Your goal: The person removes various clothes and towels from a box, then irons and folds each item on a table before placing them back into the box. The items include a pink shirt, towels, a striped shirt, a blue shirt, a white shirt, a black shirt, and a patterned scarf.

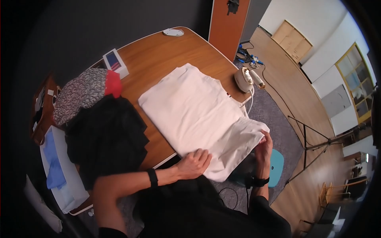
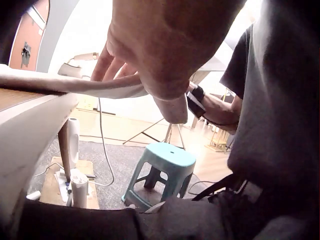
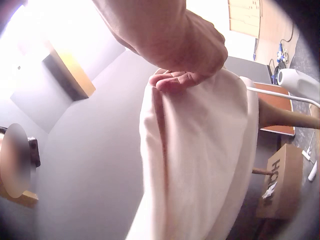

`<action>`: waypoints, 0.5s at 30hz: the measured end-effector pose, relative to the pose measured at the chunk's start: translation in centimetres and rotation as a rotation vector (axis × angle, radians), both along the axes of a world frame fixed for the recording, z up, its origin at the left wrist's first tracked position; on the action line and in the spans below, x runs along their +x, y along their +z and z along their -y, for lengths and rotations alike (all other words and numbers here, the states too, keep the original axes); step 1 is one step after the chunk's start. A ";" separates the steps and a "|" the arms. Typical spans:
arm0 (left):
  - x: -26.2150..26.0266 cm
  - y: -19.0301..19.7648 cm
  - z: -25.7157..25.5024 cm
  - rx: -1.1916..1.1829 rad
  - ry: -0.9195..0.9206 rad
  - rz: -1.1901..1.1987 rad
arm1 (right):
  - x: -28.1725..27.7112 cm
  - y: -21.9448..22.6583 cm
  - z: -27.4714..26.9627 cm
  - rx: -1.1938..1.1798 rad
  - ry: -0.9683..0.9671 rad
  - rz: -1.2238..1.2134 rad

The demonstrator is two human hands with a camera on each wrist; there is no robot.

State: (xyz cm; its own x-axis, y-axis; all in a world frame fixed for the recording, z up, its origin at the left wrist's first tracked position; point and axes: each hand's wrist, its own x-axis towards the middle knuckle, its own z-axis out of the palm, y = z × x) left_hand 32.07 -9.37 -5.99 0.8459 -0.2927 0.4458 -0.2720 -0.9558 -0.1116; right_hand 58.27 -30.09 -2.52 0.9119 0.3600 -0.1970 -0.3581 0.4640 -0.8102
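Observation:
A white garment [image 1: 190, 107] lies spread over the wooden table [image 1: 154, 55], and its near right part hangs past the table edge. At that near edge my left hand [image 1: 193, 164] grips the cloth. In the left wrist view the left thumb [image 2: 172, 111] is below the fabric edge, with fingers on the upper side. Farther right, my right hand [image 1: 264, 147] pinches a corner of the garment and holds it raised. The right wrist view shows the right fingers [image 3: 172, 82] curled over the top of the cloth [image 3: 205, 130], which drapes down in folds.
A handheld garment steamer [image 1: 243, 80] stands at the table's right edge, its hose hanging down. Dark clothing [image 1: 107, 135], a knitted item [image 1: 81, 95] and a white box [image 1: 65, 174] lie left. A teal stool [image 2: 170, 156] stands on the floor near a tripod [image 1: 305, 146].

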 end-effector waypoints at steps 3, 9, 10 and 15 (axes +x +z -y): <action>-1.6 1.5 0.3 -0.491 -0.083 -0.134 | 0.8 1.6 -1.9 -0.040 0.045 0.164; -2.7 5.3 -2.8 -1.330 0.039 -0.213 | 2.9 8.6 -15.1 -0.079 0.220 0.364; -3.4 5.0 -4.2 -1.512 0.095 -0.366 | 3.9 8.5 -17.8 -0.027 0.298 0.368; -3.1 2.4 -10.8 -2.339 0.296 0.056 | 3.4 6.8 -29.4 -0.176 0.670 0.341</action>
State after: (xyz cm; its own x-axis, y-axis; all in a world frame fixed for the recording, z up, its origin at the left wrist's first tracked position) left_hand 29.00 1.46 -3.58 0.7342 0.6256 -0.2637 -0.1924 0.5642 0.8029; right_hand 61.63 -0.68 4.23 0.5312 0.8458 -0.0496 -0.2340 0.0902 -0.9680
